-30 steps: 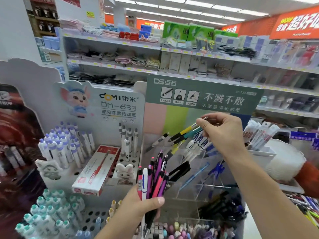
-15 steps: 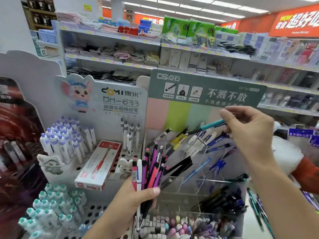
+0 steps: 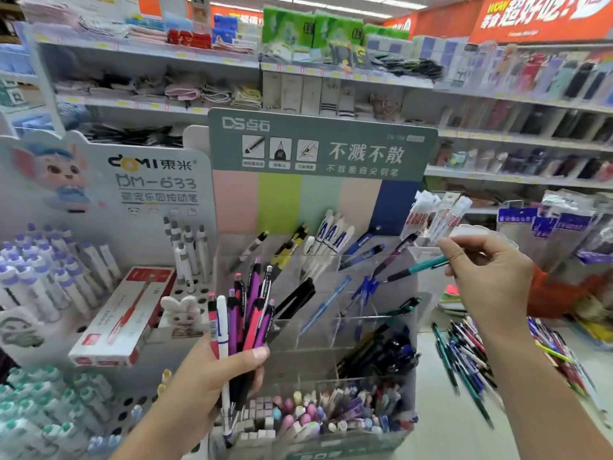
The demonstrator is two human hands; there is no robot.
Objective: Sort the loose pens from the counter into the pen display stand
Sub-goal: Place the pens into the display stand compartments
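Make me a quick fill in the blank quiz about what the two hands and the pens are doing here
1. The right hand pinches a single ____ pen.
2. The left hand grips a ____ of pens.
3. Loose pens lie on the counter to the ____ of the clear stand.

Missing words: teal; bundle; right
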